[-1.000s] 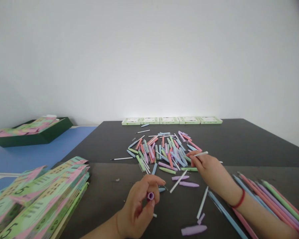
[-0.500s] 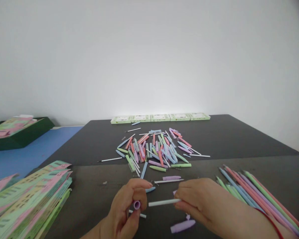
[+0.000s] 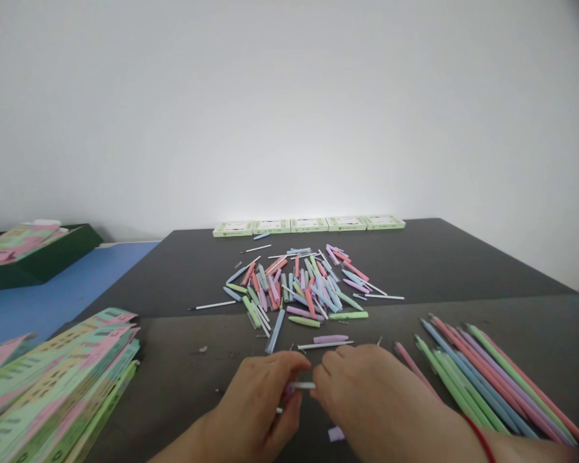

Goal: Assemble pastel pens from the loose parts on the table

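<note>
In front of me my left hand (image 3: 265, 399) is closed around a purple pen barrel (image 3: 288, 388), mostly hidden by the fingers. My right hand (image 3: 361, 392) pinches a white pen refill (image 3: 303, 386), which bridges the small gap between both hands. Its left end is at the barrel's opening; how deep it sits I cannot tell. Below the right hand a purple pen part (image 3: 336, 434) is partly covered. Just beyond the hands lie another purple pen part (image 3: 330, 339) and a white refill (image 3: 325, 345).
A heap of pastel pen parts (image 3: 299, 289) spreads across the black table (image 3: 174, 270). Several pens (image 3: 487, 379) lie side by side at right. Printed cartons (image 3: 62, 386) are stacked at left, near a dark green tray (image 3: 72, 251). Flat boxes (image 3: 309, 225) line the back edge.
My hands have come together. The refill in the right hand has moved left to the barrel, whose open end has turned from facing me towards the right.
</note>
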Motion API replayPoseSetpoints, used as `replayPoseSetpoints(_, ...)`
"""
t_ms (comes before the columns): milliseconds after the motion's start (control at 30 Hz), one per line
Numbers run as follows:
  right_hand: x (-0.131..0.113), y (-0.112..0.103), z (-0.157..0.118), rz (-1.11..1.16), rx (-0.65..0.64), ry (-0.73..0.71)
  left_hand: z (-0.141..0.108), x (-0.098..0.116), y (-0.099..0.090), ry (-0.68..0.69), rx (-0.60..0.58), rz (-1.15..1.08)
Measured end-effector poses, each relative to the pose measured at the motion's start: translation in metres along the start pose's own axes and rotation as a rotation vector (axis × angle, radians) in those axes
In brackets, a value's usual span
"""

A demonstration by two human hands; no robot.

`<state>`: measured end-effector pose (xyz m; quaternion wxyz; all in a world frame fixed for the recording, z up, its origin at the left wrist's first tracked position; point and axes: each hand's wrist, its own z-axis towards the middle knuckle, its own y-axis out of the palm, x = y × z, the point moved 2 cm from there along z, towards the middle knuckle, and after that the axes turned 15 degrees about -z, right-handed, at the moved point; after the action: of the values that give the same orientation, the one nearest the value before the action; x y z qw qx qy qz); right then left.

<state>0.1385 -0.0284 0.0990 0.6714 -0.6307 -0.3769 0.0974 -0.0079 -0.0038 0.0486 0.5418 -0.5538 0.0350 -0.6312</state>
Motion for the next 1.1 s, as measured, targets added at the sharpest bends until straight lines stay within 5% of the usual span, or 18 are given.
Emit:
replayPoseSetpoints(167,0.011,0.011,0.006,0.119,0.016,0.093,0.003,-0.008,0.002,-0.204,-0.116,-0.007)
replayPoseSetpoints(300,0.050,0.030,0.001,0.319,0.017,0.397,0.000,-0.028,-0.001,-0.404,0.170,-0.317)
replayPoseSetpoints(367,0.056,0.046,0.005,0.402,-0.014,0.403,-0.001,-0.036,-0.001,-0.456,0.293,-0.489)
replayPoseSetpoints(500,0.032,0.070,0.029,0.355,0.109,0.099,-0.001,-0.038,0.002,-0.435,0.317,-0.595)
replayPoseSetpoints(733,-0.001,0.089,0.073,0.352,0.167,-0.074,-0.001,-0.035,0.005,-0.412,0.298,-0.566)
replayPoseSetpoints(1000,0.030,0.078,0.055,0.551,0.231,0.162,-0.002,-0.036,0.005,-0.431,0.319,-0.562)
replayPoseSetpoints(1100,0.047,0.068,0.033,1.039,0.246,0.309,-0.001,-0.035,0.007,-0.444,0.308,-0.557)
